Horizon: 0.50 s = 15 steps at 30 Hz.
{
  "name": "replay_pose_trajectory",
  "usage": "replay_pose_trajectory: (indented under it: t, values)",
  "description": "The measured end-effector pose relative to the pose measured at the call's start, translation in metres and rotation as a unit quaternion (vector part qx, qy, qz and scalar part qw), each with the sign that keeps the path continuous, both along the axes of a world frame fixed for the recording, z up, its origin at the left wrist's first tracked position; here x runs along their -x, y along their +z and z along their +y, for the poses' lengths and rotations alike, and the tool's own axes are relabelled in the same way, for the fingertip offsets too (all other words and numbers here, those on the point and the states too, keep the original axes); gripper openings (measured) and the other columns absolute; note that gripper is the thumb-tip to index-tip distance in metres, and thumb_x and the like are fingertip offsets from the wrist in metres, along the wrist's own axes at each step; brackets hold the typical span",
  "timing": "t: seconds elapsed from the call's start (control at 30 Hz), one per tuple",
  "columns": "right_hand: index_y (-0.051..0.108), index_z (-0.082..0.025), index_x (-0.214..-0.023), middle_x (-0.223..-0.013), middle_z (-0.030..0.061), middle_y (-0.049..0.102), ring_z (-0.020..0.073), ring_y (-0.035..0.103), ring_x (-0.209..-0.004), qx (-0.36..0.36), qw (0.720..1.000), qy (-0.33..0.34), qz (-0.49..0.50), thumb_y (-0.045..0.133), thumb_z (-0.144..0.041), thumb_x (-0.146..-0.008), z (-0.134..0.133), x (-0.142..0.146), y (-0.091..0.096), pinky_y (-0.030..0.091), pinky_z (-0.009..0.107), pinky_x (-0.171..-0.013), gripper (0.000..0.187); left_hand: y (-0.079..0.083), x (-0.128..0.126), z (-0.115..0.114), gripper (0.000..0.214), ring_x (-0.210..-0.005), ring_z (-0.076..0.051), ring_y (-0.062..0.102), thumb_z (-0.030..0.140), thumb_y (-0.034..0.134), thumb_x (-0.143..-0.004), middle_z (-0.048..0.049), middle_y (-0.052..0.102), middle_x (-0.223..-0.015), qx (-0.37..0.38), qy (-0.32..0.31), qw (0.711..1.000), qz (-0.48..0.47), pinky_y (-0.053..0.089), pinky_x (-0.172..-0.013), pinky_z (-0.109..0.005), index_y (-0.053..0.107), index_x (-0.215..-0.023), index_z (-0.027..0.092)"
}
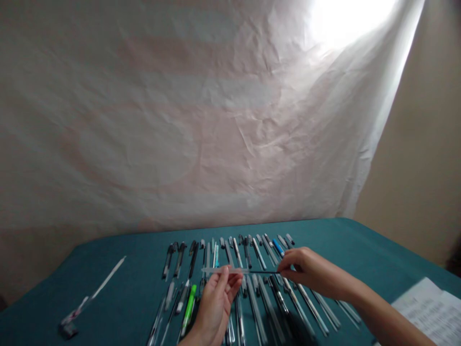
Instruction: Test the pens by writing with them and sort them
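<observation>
My left hand (219,298) pinches a clear, whitish pen barrel (212,271) held level above the table. At the barrel's right end, my right hand (300,268) grips the far end of a thin dark pen refill (262,272). The refill's other end meets or enters the barrel; how deep it sits I cannot tell. Beneath both hands lie rows of pens and pen parts, among them a bright green pen (189,307) left of my left hand and a blue pen (278,247) just beyond my right hand.
A teal cloth (122,293) covers the table. To the left lies a white strip (108,277) with a small crumpled dark-and-clear item (68,327) at its near end. Written paper sheets (428,312) rest at the right edge. Behind the table hangs a pale sheet (216,144).
</observation>
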State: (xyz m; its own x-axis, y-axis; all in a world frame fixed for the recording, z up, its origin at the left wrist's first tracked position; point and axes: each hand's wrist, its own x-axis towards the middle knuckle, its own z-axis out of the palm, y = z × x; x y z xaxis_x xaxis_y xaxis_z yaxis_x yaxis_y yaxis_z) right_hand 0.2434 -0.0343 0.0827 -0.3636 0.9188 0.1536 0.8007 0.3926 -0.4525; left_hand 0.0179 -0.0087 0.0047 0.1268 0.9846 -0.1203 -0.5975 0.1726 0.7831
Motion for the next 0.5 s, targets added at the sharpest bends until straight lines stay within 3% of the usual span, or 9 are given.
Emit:
replay_pose_trajectory:
  t: [0.37,0.5]
  values:
    - [0.070,-0.022,-0.078,-0.072,0.0026,0.065,0.0123,0.055,-0.061,-0.030,1.000,0.002,0.003,0.052,-0.026,-0.078,-0.003,0.006,0.002,0.038,0.020,-0.058,0.018,0.006,-0.003,-0.004,0.006,-0.072,-0.014,0.064,0.013,0.056,-0.079,-0.0086,0.065,-0.079,0.029,-0.013,0.999,-0.014,0.054,-0.070,-0.024,0.058,-0.084,0.010]
    - [0.069,-0.020,-0.079,-0.071,0.0021,0.064,0.0113,0.055,-0.058,-0.016,0.999,0.003,0.052,0.053,-0.026,-0.077,-0.006,0.014,0.002,0.040,0.020,-0.055,0.016,0.010,-0.005,-0.009,0.007,-0.068,-0.013,0.064,0.010,0.055,-0.078,-0.0077,0.065,-0.077,0.062,-0.036,0.997,-0.025,0.055,-0.065,-0.022,0.059,-0.085,0.010]
